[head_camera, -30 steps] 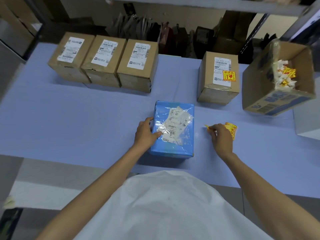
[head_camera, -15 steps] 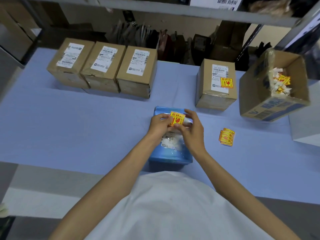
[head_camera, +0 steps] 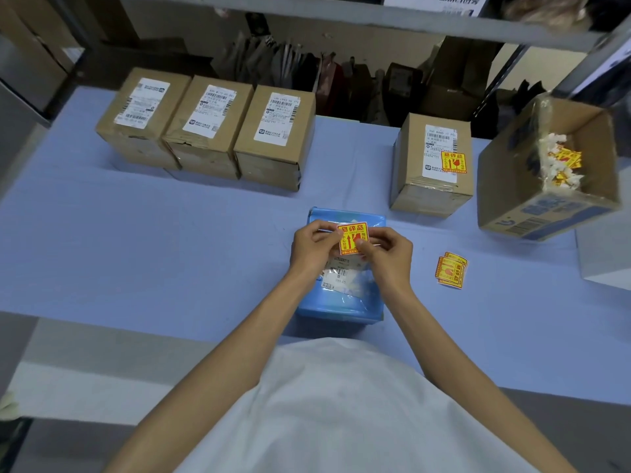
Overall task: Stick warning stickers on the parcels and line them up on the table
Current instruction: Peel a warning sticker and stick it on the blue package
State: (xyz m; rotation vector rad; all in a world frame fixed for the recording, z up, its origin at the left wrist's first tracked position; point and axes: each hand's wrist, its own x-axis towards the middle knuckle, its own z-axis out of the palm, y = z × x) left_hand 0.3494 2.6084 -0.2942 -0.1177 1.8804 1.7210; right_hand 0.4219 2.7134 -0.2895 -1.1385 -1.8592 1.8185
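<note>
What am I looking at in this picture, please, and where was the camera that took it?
No machine here: a person works with bare hands, and the camera sits on their head, looking forward and down. On the pale blue table lies a blue plastic-wrapped parcel with a white label. Over it the left hand and right hand pinch one square yellow-and-red warning sticker. To the right lies a small pile of spare yellow stickers. At the back stand three brown cardboard boxes side by side, showing no warning sticker, and a fourth brown cardboard box apart, already stickered. The open cardboard carton at far right holds sticker scraps.
</note>
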